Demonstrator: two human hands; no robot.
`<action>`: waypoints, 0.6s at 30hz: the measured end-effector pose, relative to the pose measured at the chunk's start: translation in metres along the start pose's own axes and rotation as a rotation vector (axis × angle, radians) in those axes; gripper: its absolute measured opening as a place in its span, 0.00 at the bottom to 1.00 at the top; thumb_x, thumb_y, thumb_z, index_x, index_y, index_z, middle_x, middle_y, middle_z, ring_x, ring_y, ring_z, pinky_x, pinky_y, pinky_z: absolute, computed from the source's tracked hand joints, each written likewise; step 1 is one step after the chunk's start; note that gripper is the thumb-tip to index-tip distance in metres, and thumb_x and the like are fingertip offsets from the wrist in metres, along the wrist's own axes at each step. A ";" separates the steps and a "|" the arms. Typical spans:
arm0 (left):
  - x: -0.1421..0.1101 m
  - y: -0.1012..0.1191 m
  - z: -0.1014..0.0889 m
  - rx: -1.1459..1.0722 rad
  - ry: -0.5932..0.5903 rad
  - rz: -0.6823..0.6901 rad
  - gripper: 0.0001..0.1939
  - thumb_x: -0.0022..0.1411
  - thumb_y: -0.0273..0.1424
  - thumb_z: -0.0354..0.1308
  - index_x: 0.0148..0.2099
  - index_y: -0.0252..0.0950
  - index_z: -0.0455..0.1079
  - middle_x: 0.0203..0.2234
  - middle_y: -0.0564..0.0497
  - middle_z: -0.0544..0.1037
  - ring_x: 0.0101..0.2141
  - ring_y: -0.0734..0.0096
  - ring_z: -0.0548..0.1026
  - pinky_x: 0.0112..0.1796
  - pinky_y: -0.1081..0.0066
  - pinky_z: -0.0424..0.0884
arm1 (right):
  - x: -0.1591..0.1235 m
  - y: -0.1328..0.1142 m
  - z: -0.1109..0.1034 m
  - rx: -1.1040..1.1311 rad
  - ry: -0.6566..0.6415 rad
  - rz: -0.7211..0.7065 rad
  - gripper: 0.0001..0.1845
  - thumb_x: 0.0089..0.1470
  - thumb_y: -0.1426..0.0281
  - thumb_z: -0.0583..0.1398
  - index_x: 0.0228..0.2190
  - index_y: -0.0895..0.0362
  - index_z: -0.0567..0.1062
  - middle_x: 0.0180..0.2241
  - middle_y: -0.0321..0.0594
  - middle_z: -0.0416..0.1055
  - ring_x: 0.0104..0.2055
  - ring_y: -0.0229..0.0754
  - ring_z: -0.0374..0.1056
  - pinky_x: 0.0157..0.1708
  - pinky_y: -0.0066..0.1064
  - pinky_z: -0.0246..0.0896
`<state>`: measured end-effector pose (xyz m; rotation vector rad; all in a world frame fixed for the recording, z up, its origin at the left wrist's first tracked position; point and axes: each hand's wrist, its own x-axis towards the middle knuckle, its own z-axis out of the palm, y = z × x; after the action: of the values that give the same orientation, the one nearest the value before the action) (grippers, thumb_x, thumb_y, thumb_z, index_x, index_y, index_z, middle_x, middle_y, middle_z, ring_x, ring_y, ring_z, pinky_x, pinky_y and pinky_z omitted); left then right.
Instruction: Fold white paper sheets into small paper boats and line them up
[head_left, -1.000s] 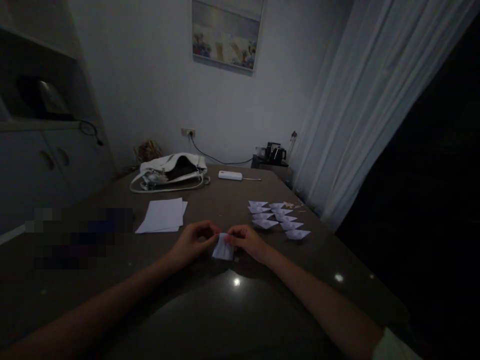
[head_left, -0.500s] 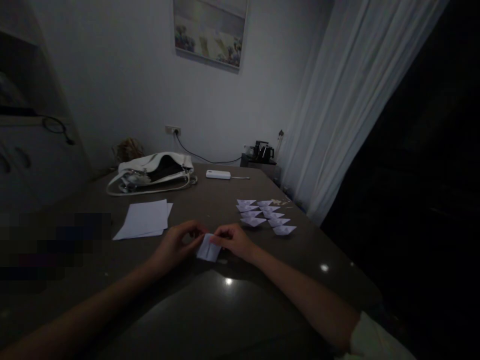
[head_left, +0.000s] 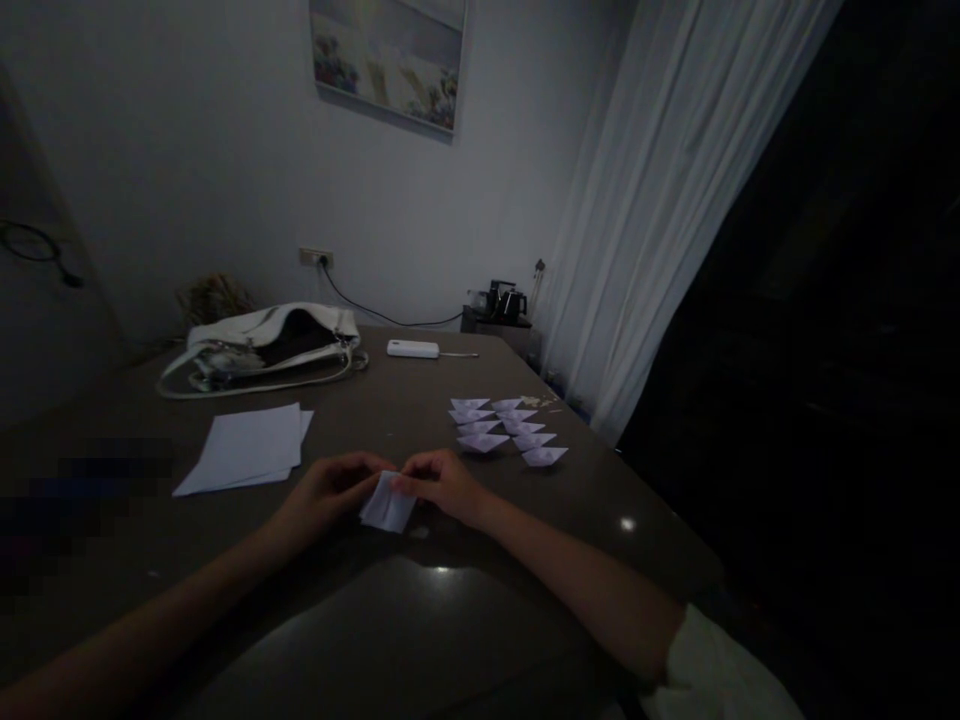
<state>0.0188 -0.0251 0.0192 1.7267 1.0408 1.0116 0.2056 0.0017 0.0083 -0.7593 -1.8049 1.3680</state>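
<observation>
My left hand [head_left: 326, 492] and my right hand [head_left: 441, 483] meet over the dark table [head_left: 420, 620], both pinching the top edge of a small folded white paper [head_left: 387, 508]. The paper hangs down between my fingers just above the tabletop. A stack of white sheets [head_left: 244, 457] lies to the left of my left hand. Several folded paper boats [head_left: 504, 432] sit in rows to the right, beyond my right hand.
A white handbag [head_left: 262, 345] lies at the table's far side, with a white power bank [head_left: 412, 348] and its cable beside it. A kettle [head_left: 501, 298] stands on a low stand by the wall. A white curtain [head_left: 660, 200] hangs at the right.
The view has swung to the right, so everything has shifted left in the picture. Both hands keep their pinch on the folded paper, which has tilted slightly.
</observation>
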 end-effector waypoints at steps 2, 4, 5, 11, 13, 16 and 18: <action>0.001 0.000 -0.003 0.036 0.001 0.014 0.16 0.51 0.43 0.61 0.35 0.35 0.74 0.30 0.48 0.79 0.33 0.60 0.75 0.34 0.67 0.71 | -0.001 -0.001 0.000 -0.012 -0.022 0.009 0.18 0.43 0.57 0.65 0.22 0.60 0.72 0.21 0.33 0.65 0.23 0.32 0.58 0.24 0.24 0.54; 0.000 0.002 -0.005 0.062 0.037 0.033 0.15 0.51 0.42 0.61 0.34 0.35 0.74 0.29 0.48 0.79 0.32 0.61 0.75 0.33 0.67 0.71 | -0.001 -0.002 0.000 -0.019 -0.037 0.020 0.18 0.45 0.57 0.64 0.23 0.60 0.72 0.21 0.32 0.64 0.22 0.31 0.58 0.24 0.24 0.53; 0.000 0.002 -0.005 0.068 0.055 0.039 0.14 0.51 0.41 0.60 0.34 0.35 0.74 0.28 0.48 0.79 0.31 0.61 0.75 0.32 0.67 0.71 | -0.001 -0.002 0.001 -0.018 -0.040 0.025 0.18 0.45 0.57 0.64 0.24 0.60 0.73 0.21 0.32 0.64 0.22 0.31 0.57 0.23 0.23 0.52; -0.005 0.008 0.000 0.096 0.099 0.080 0.14 0.53 0.40 0.58 0.33 0.34 0.72 0.27 0.48 0.77 0.30 0.62 0.74 0.29 0.70 0.70 | 0.001 0.005 0.006 0.034 -0.037 0.040 0.22 0.45 0.53 0.63 0.26 0.61 0.73 0.23 0.34 0.66 0.23 0.31 0.58 0.22 0.23 0.53; -0.005 0.009 0.000 0.136 0.091 0.112 0.13 0.53 0.39 0.58 0.32 0.34 0.72 0.26 0.48 0.77 0.29 0.63 0.73 0.29 0.70 0.69 | 0.002 0.010 0.007 0.046 -0.038 0.053 0.23 0.45 0.51 0.62 0.28 0.61 0.74 0.24 0.34 0.66 0.23 0.32 0.59 0.22 0.23 0.53; -0.004 0.008 -0.001 0.197 0.072 0.168 0.12 0.54 0.38 0.57 0.32 0.34 0.73 0.26 0.49 0.77 0.30 0.62 0.73 0.31 0.69 0.69 | 0.003 0.014 0.006 0.027 -0.026 0.052 0.24 0.45 0.51 0.62 0.28 0.61 0.74 0.23 0.34 0.65 0.22 0.32 0.58 0.21 0.23 0.53; -0.002 0.008 -0.003 0.206 0.060 0.177 0.12 0.55 0.38 0.57 0.34 0.34 0.74 0.28 0.48 0.78 0.32 0.62 0.74 0.34 0.68 0.69 | 0.003 0.014 0.005 0.012 -0.008 0.036 0.22 0.45 0.52 0.63 0.26 0.61 0.74 0.21 0.33 0.64 0.21 0.31 0.57 0.21 0.23 0.51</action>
<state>0.0174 -0.0289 0.0265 1.9951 1.0757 1.1046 0.2005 0.0050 -0.0052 -0.7852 -1.7956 1.4052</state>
